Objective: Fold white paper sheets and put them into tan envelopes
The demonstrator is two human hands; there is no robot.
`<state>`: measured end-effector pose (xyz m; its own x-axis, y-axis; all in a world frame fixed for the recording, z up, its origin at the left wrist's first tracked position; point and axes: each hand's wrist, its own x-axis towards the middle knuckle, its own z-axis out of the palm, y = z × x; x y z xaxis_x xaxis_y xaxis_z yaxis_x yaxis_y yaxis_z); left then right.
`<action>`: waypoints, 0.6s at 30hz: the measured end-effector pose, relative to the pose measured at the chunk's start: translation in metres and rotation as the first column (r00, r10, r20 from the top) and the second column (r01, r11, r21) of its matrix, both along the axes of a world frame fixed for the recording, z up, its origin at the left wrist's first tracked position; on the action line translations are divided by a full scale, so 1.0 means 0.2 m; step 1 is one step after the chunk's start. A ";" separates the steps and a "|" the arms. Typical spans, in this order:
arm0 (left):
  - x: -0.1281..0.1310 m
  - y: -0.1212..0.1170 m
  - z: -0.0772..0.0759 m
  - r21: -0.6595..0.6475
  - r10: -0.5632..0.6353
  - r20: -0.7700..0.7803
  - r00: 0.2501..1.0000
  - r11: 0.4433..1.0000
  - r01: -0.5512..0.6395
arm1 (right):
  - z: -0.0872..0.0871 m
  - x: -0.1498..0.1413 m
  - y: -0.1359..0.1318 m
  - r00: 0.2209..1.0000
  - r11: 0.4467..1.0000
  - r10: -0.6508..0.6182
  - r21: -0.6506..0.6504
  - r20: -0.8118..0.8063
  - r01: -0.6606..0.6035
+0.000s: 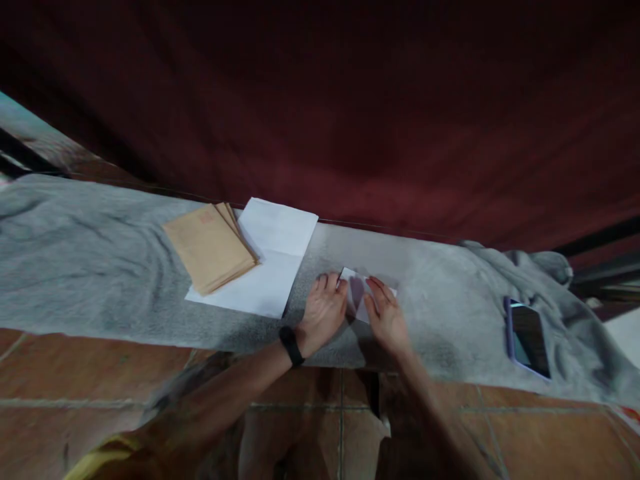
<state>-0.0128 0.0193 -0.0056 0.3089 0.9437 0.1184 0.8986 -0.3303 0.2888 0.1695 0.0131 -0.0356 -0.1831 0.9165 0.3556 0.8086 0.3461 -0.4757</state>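
A small folded piece of white paper (357, 308) lies on the grey cloth (440, 320), between my hands. My left hand (324, 310), with a black band at the wrist, has its fingers bent and its thumb pressed at the paper's left edge. On the other side, my right hand (387, 320) holds the paper's right part between thumb and fingers. Part of the paper is hidden under the right fingers. To the left of my hands rests a larger white sheet (280, 233) with a crease across it, partly covered by a stack of brown envelopes (210, 247).
A phone (529, 339) in a purplish case lies on the cloth at the right. Behind the cloth-covered surface hangs a dark red curtain (350, 133). Terracotta floor tiles (75, 373) show below the front edge. The cloth is rumpled at both ends.
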 end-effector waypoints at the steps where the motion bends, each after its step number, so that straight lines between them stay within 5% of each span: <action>1: 0.00 0.00 -0.01 0.039 -0.046 -0.013 0.999 0.998 0.046 | -0.02 -0.04 -0.02 0.997 0.998 0.058 -0.013 0.042 -0.058; 5: -0.01 0.00 -0.12 0.065 -0.200 -0.048 0.979 0.977 0.203 | -0.08 -0.11 -0.06 0.961 0.995 0.099 -0.029 0.257 -0.095; 10: -0.06 -0.01 -0.17 0.036 -0.135 -0.091 0.987 0.990 0.139 | -0.15 -0.04 -0.06 0.933 0.998 0.013 0.050 0.360 -0.033; 15: -0.22 0.03 -0.02 0.145 -0.057 -0.131 0.990 0.986 0.076 | -0.21 0.05 -0.05 0.923 0.995 -0.042 0.103 0.383 0.003; 18: -0.41 0.07 0.12 0.204 0.263 -0.173 0.949 0.952 -0.227 | -0.23 0.06 -0.06 0.919 0.991 -0.037 0.130 0.392 -0.015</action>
<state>-0.0938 0.0333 0.0177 0.1049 0.9619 0.2526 0.9909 -0.1226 0.0551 0.1825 0.0017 -0.0821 -0.3225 0.8710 0.3707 0.9252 0.3728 -0.0711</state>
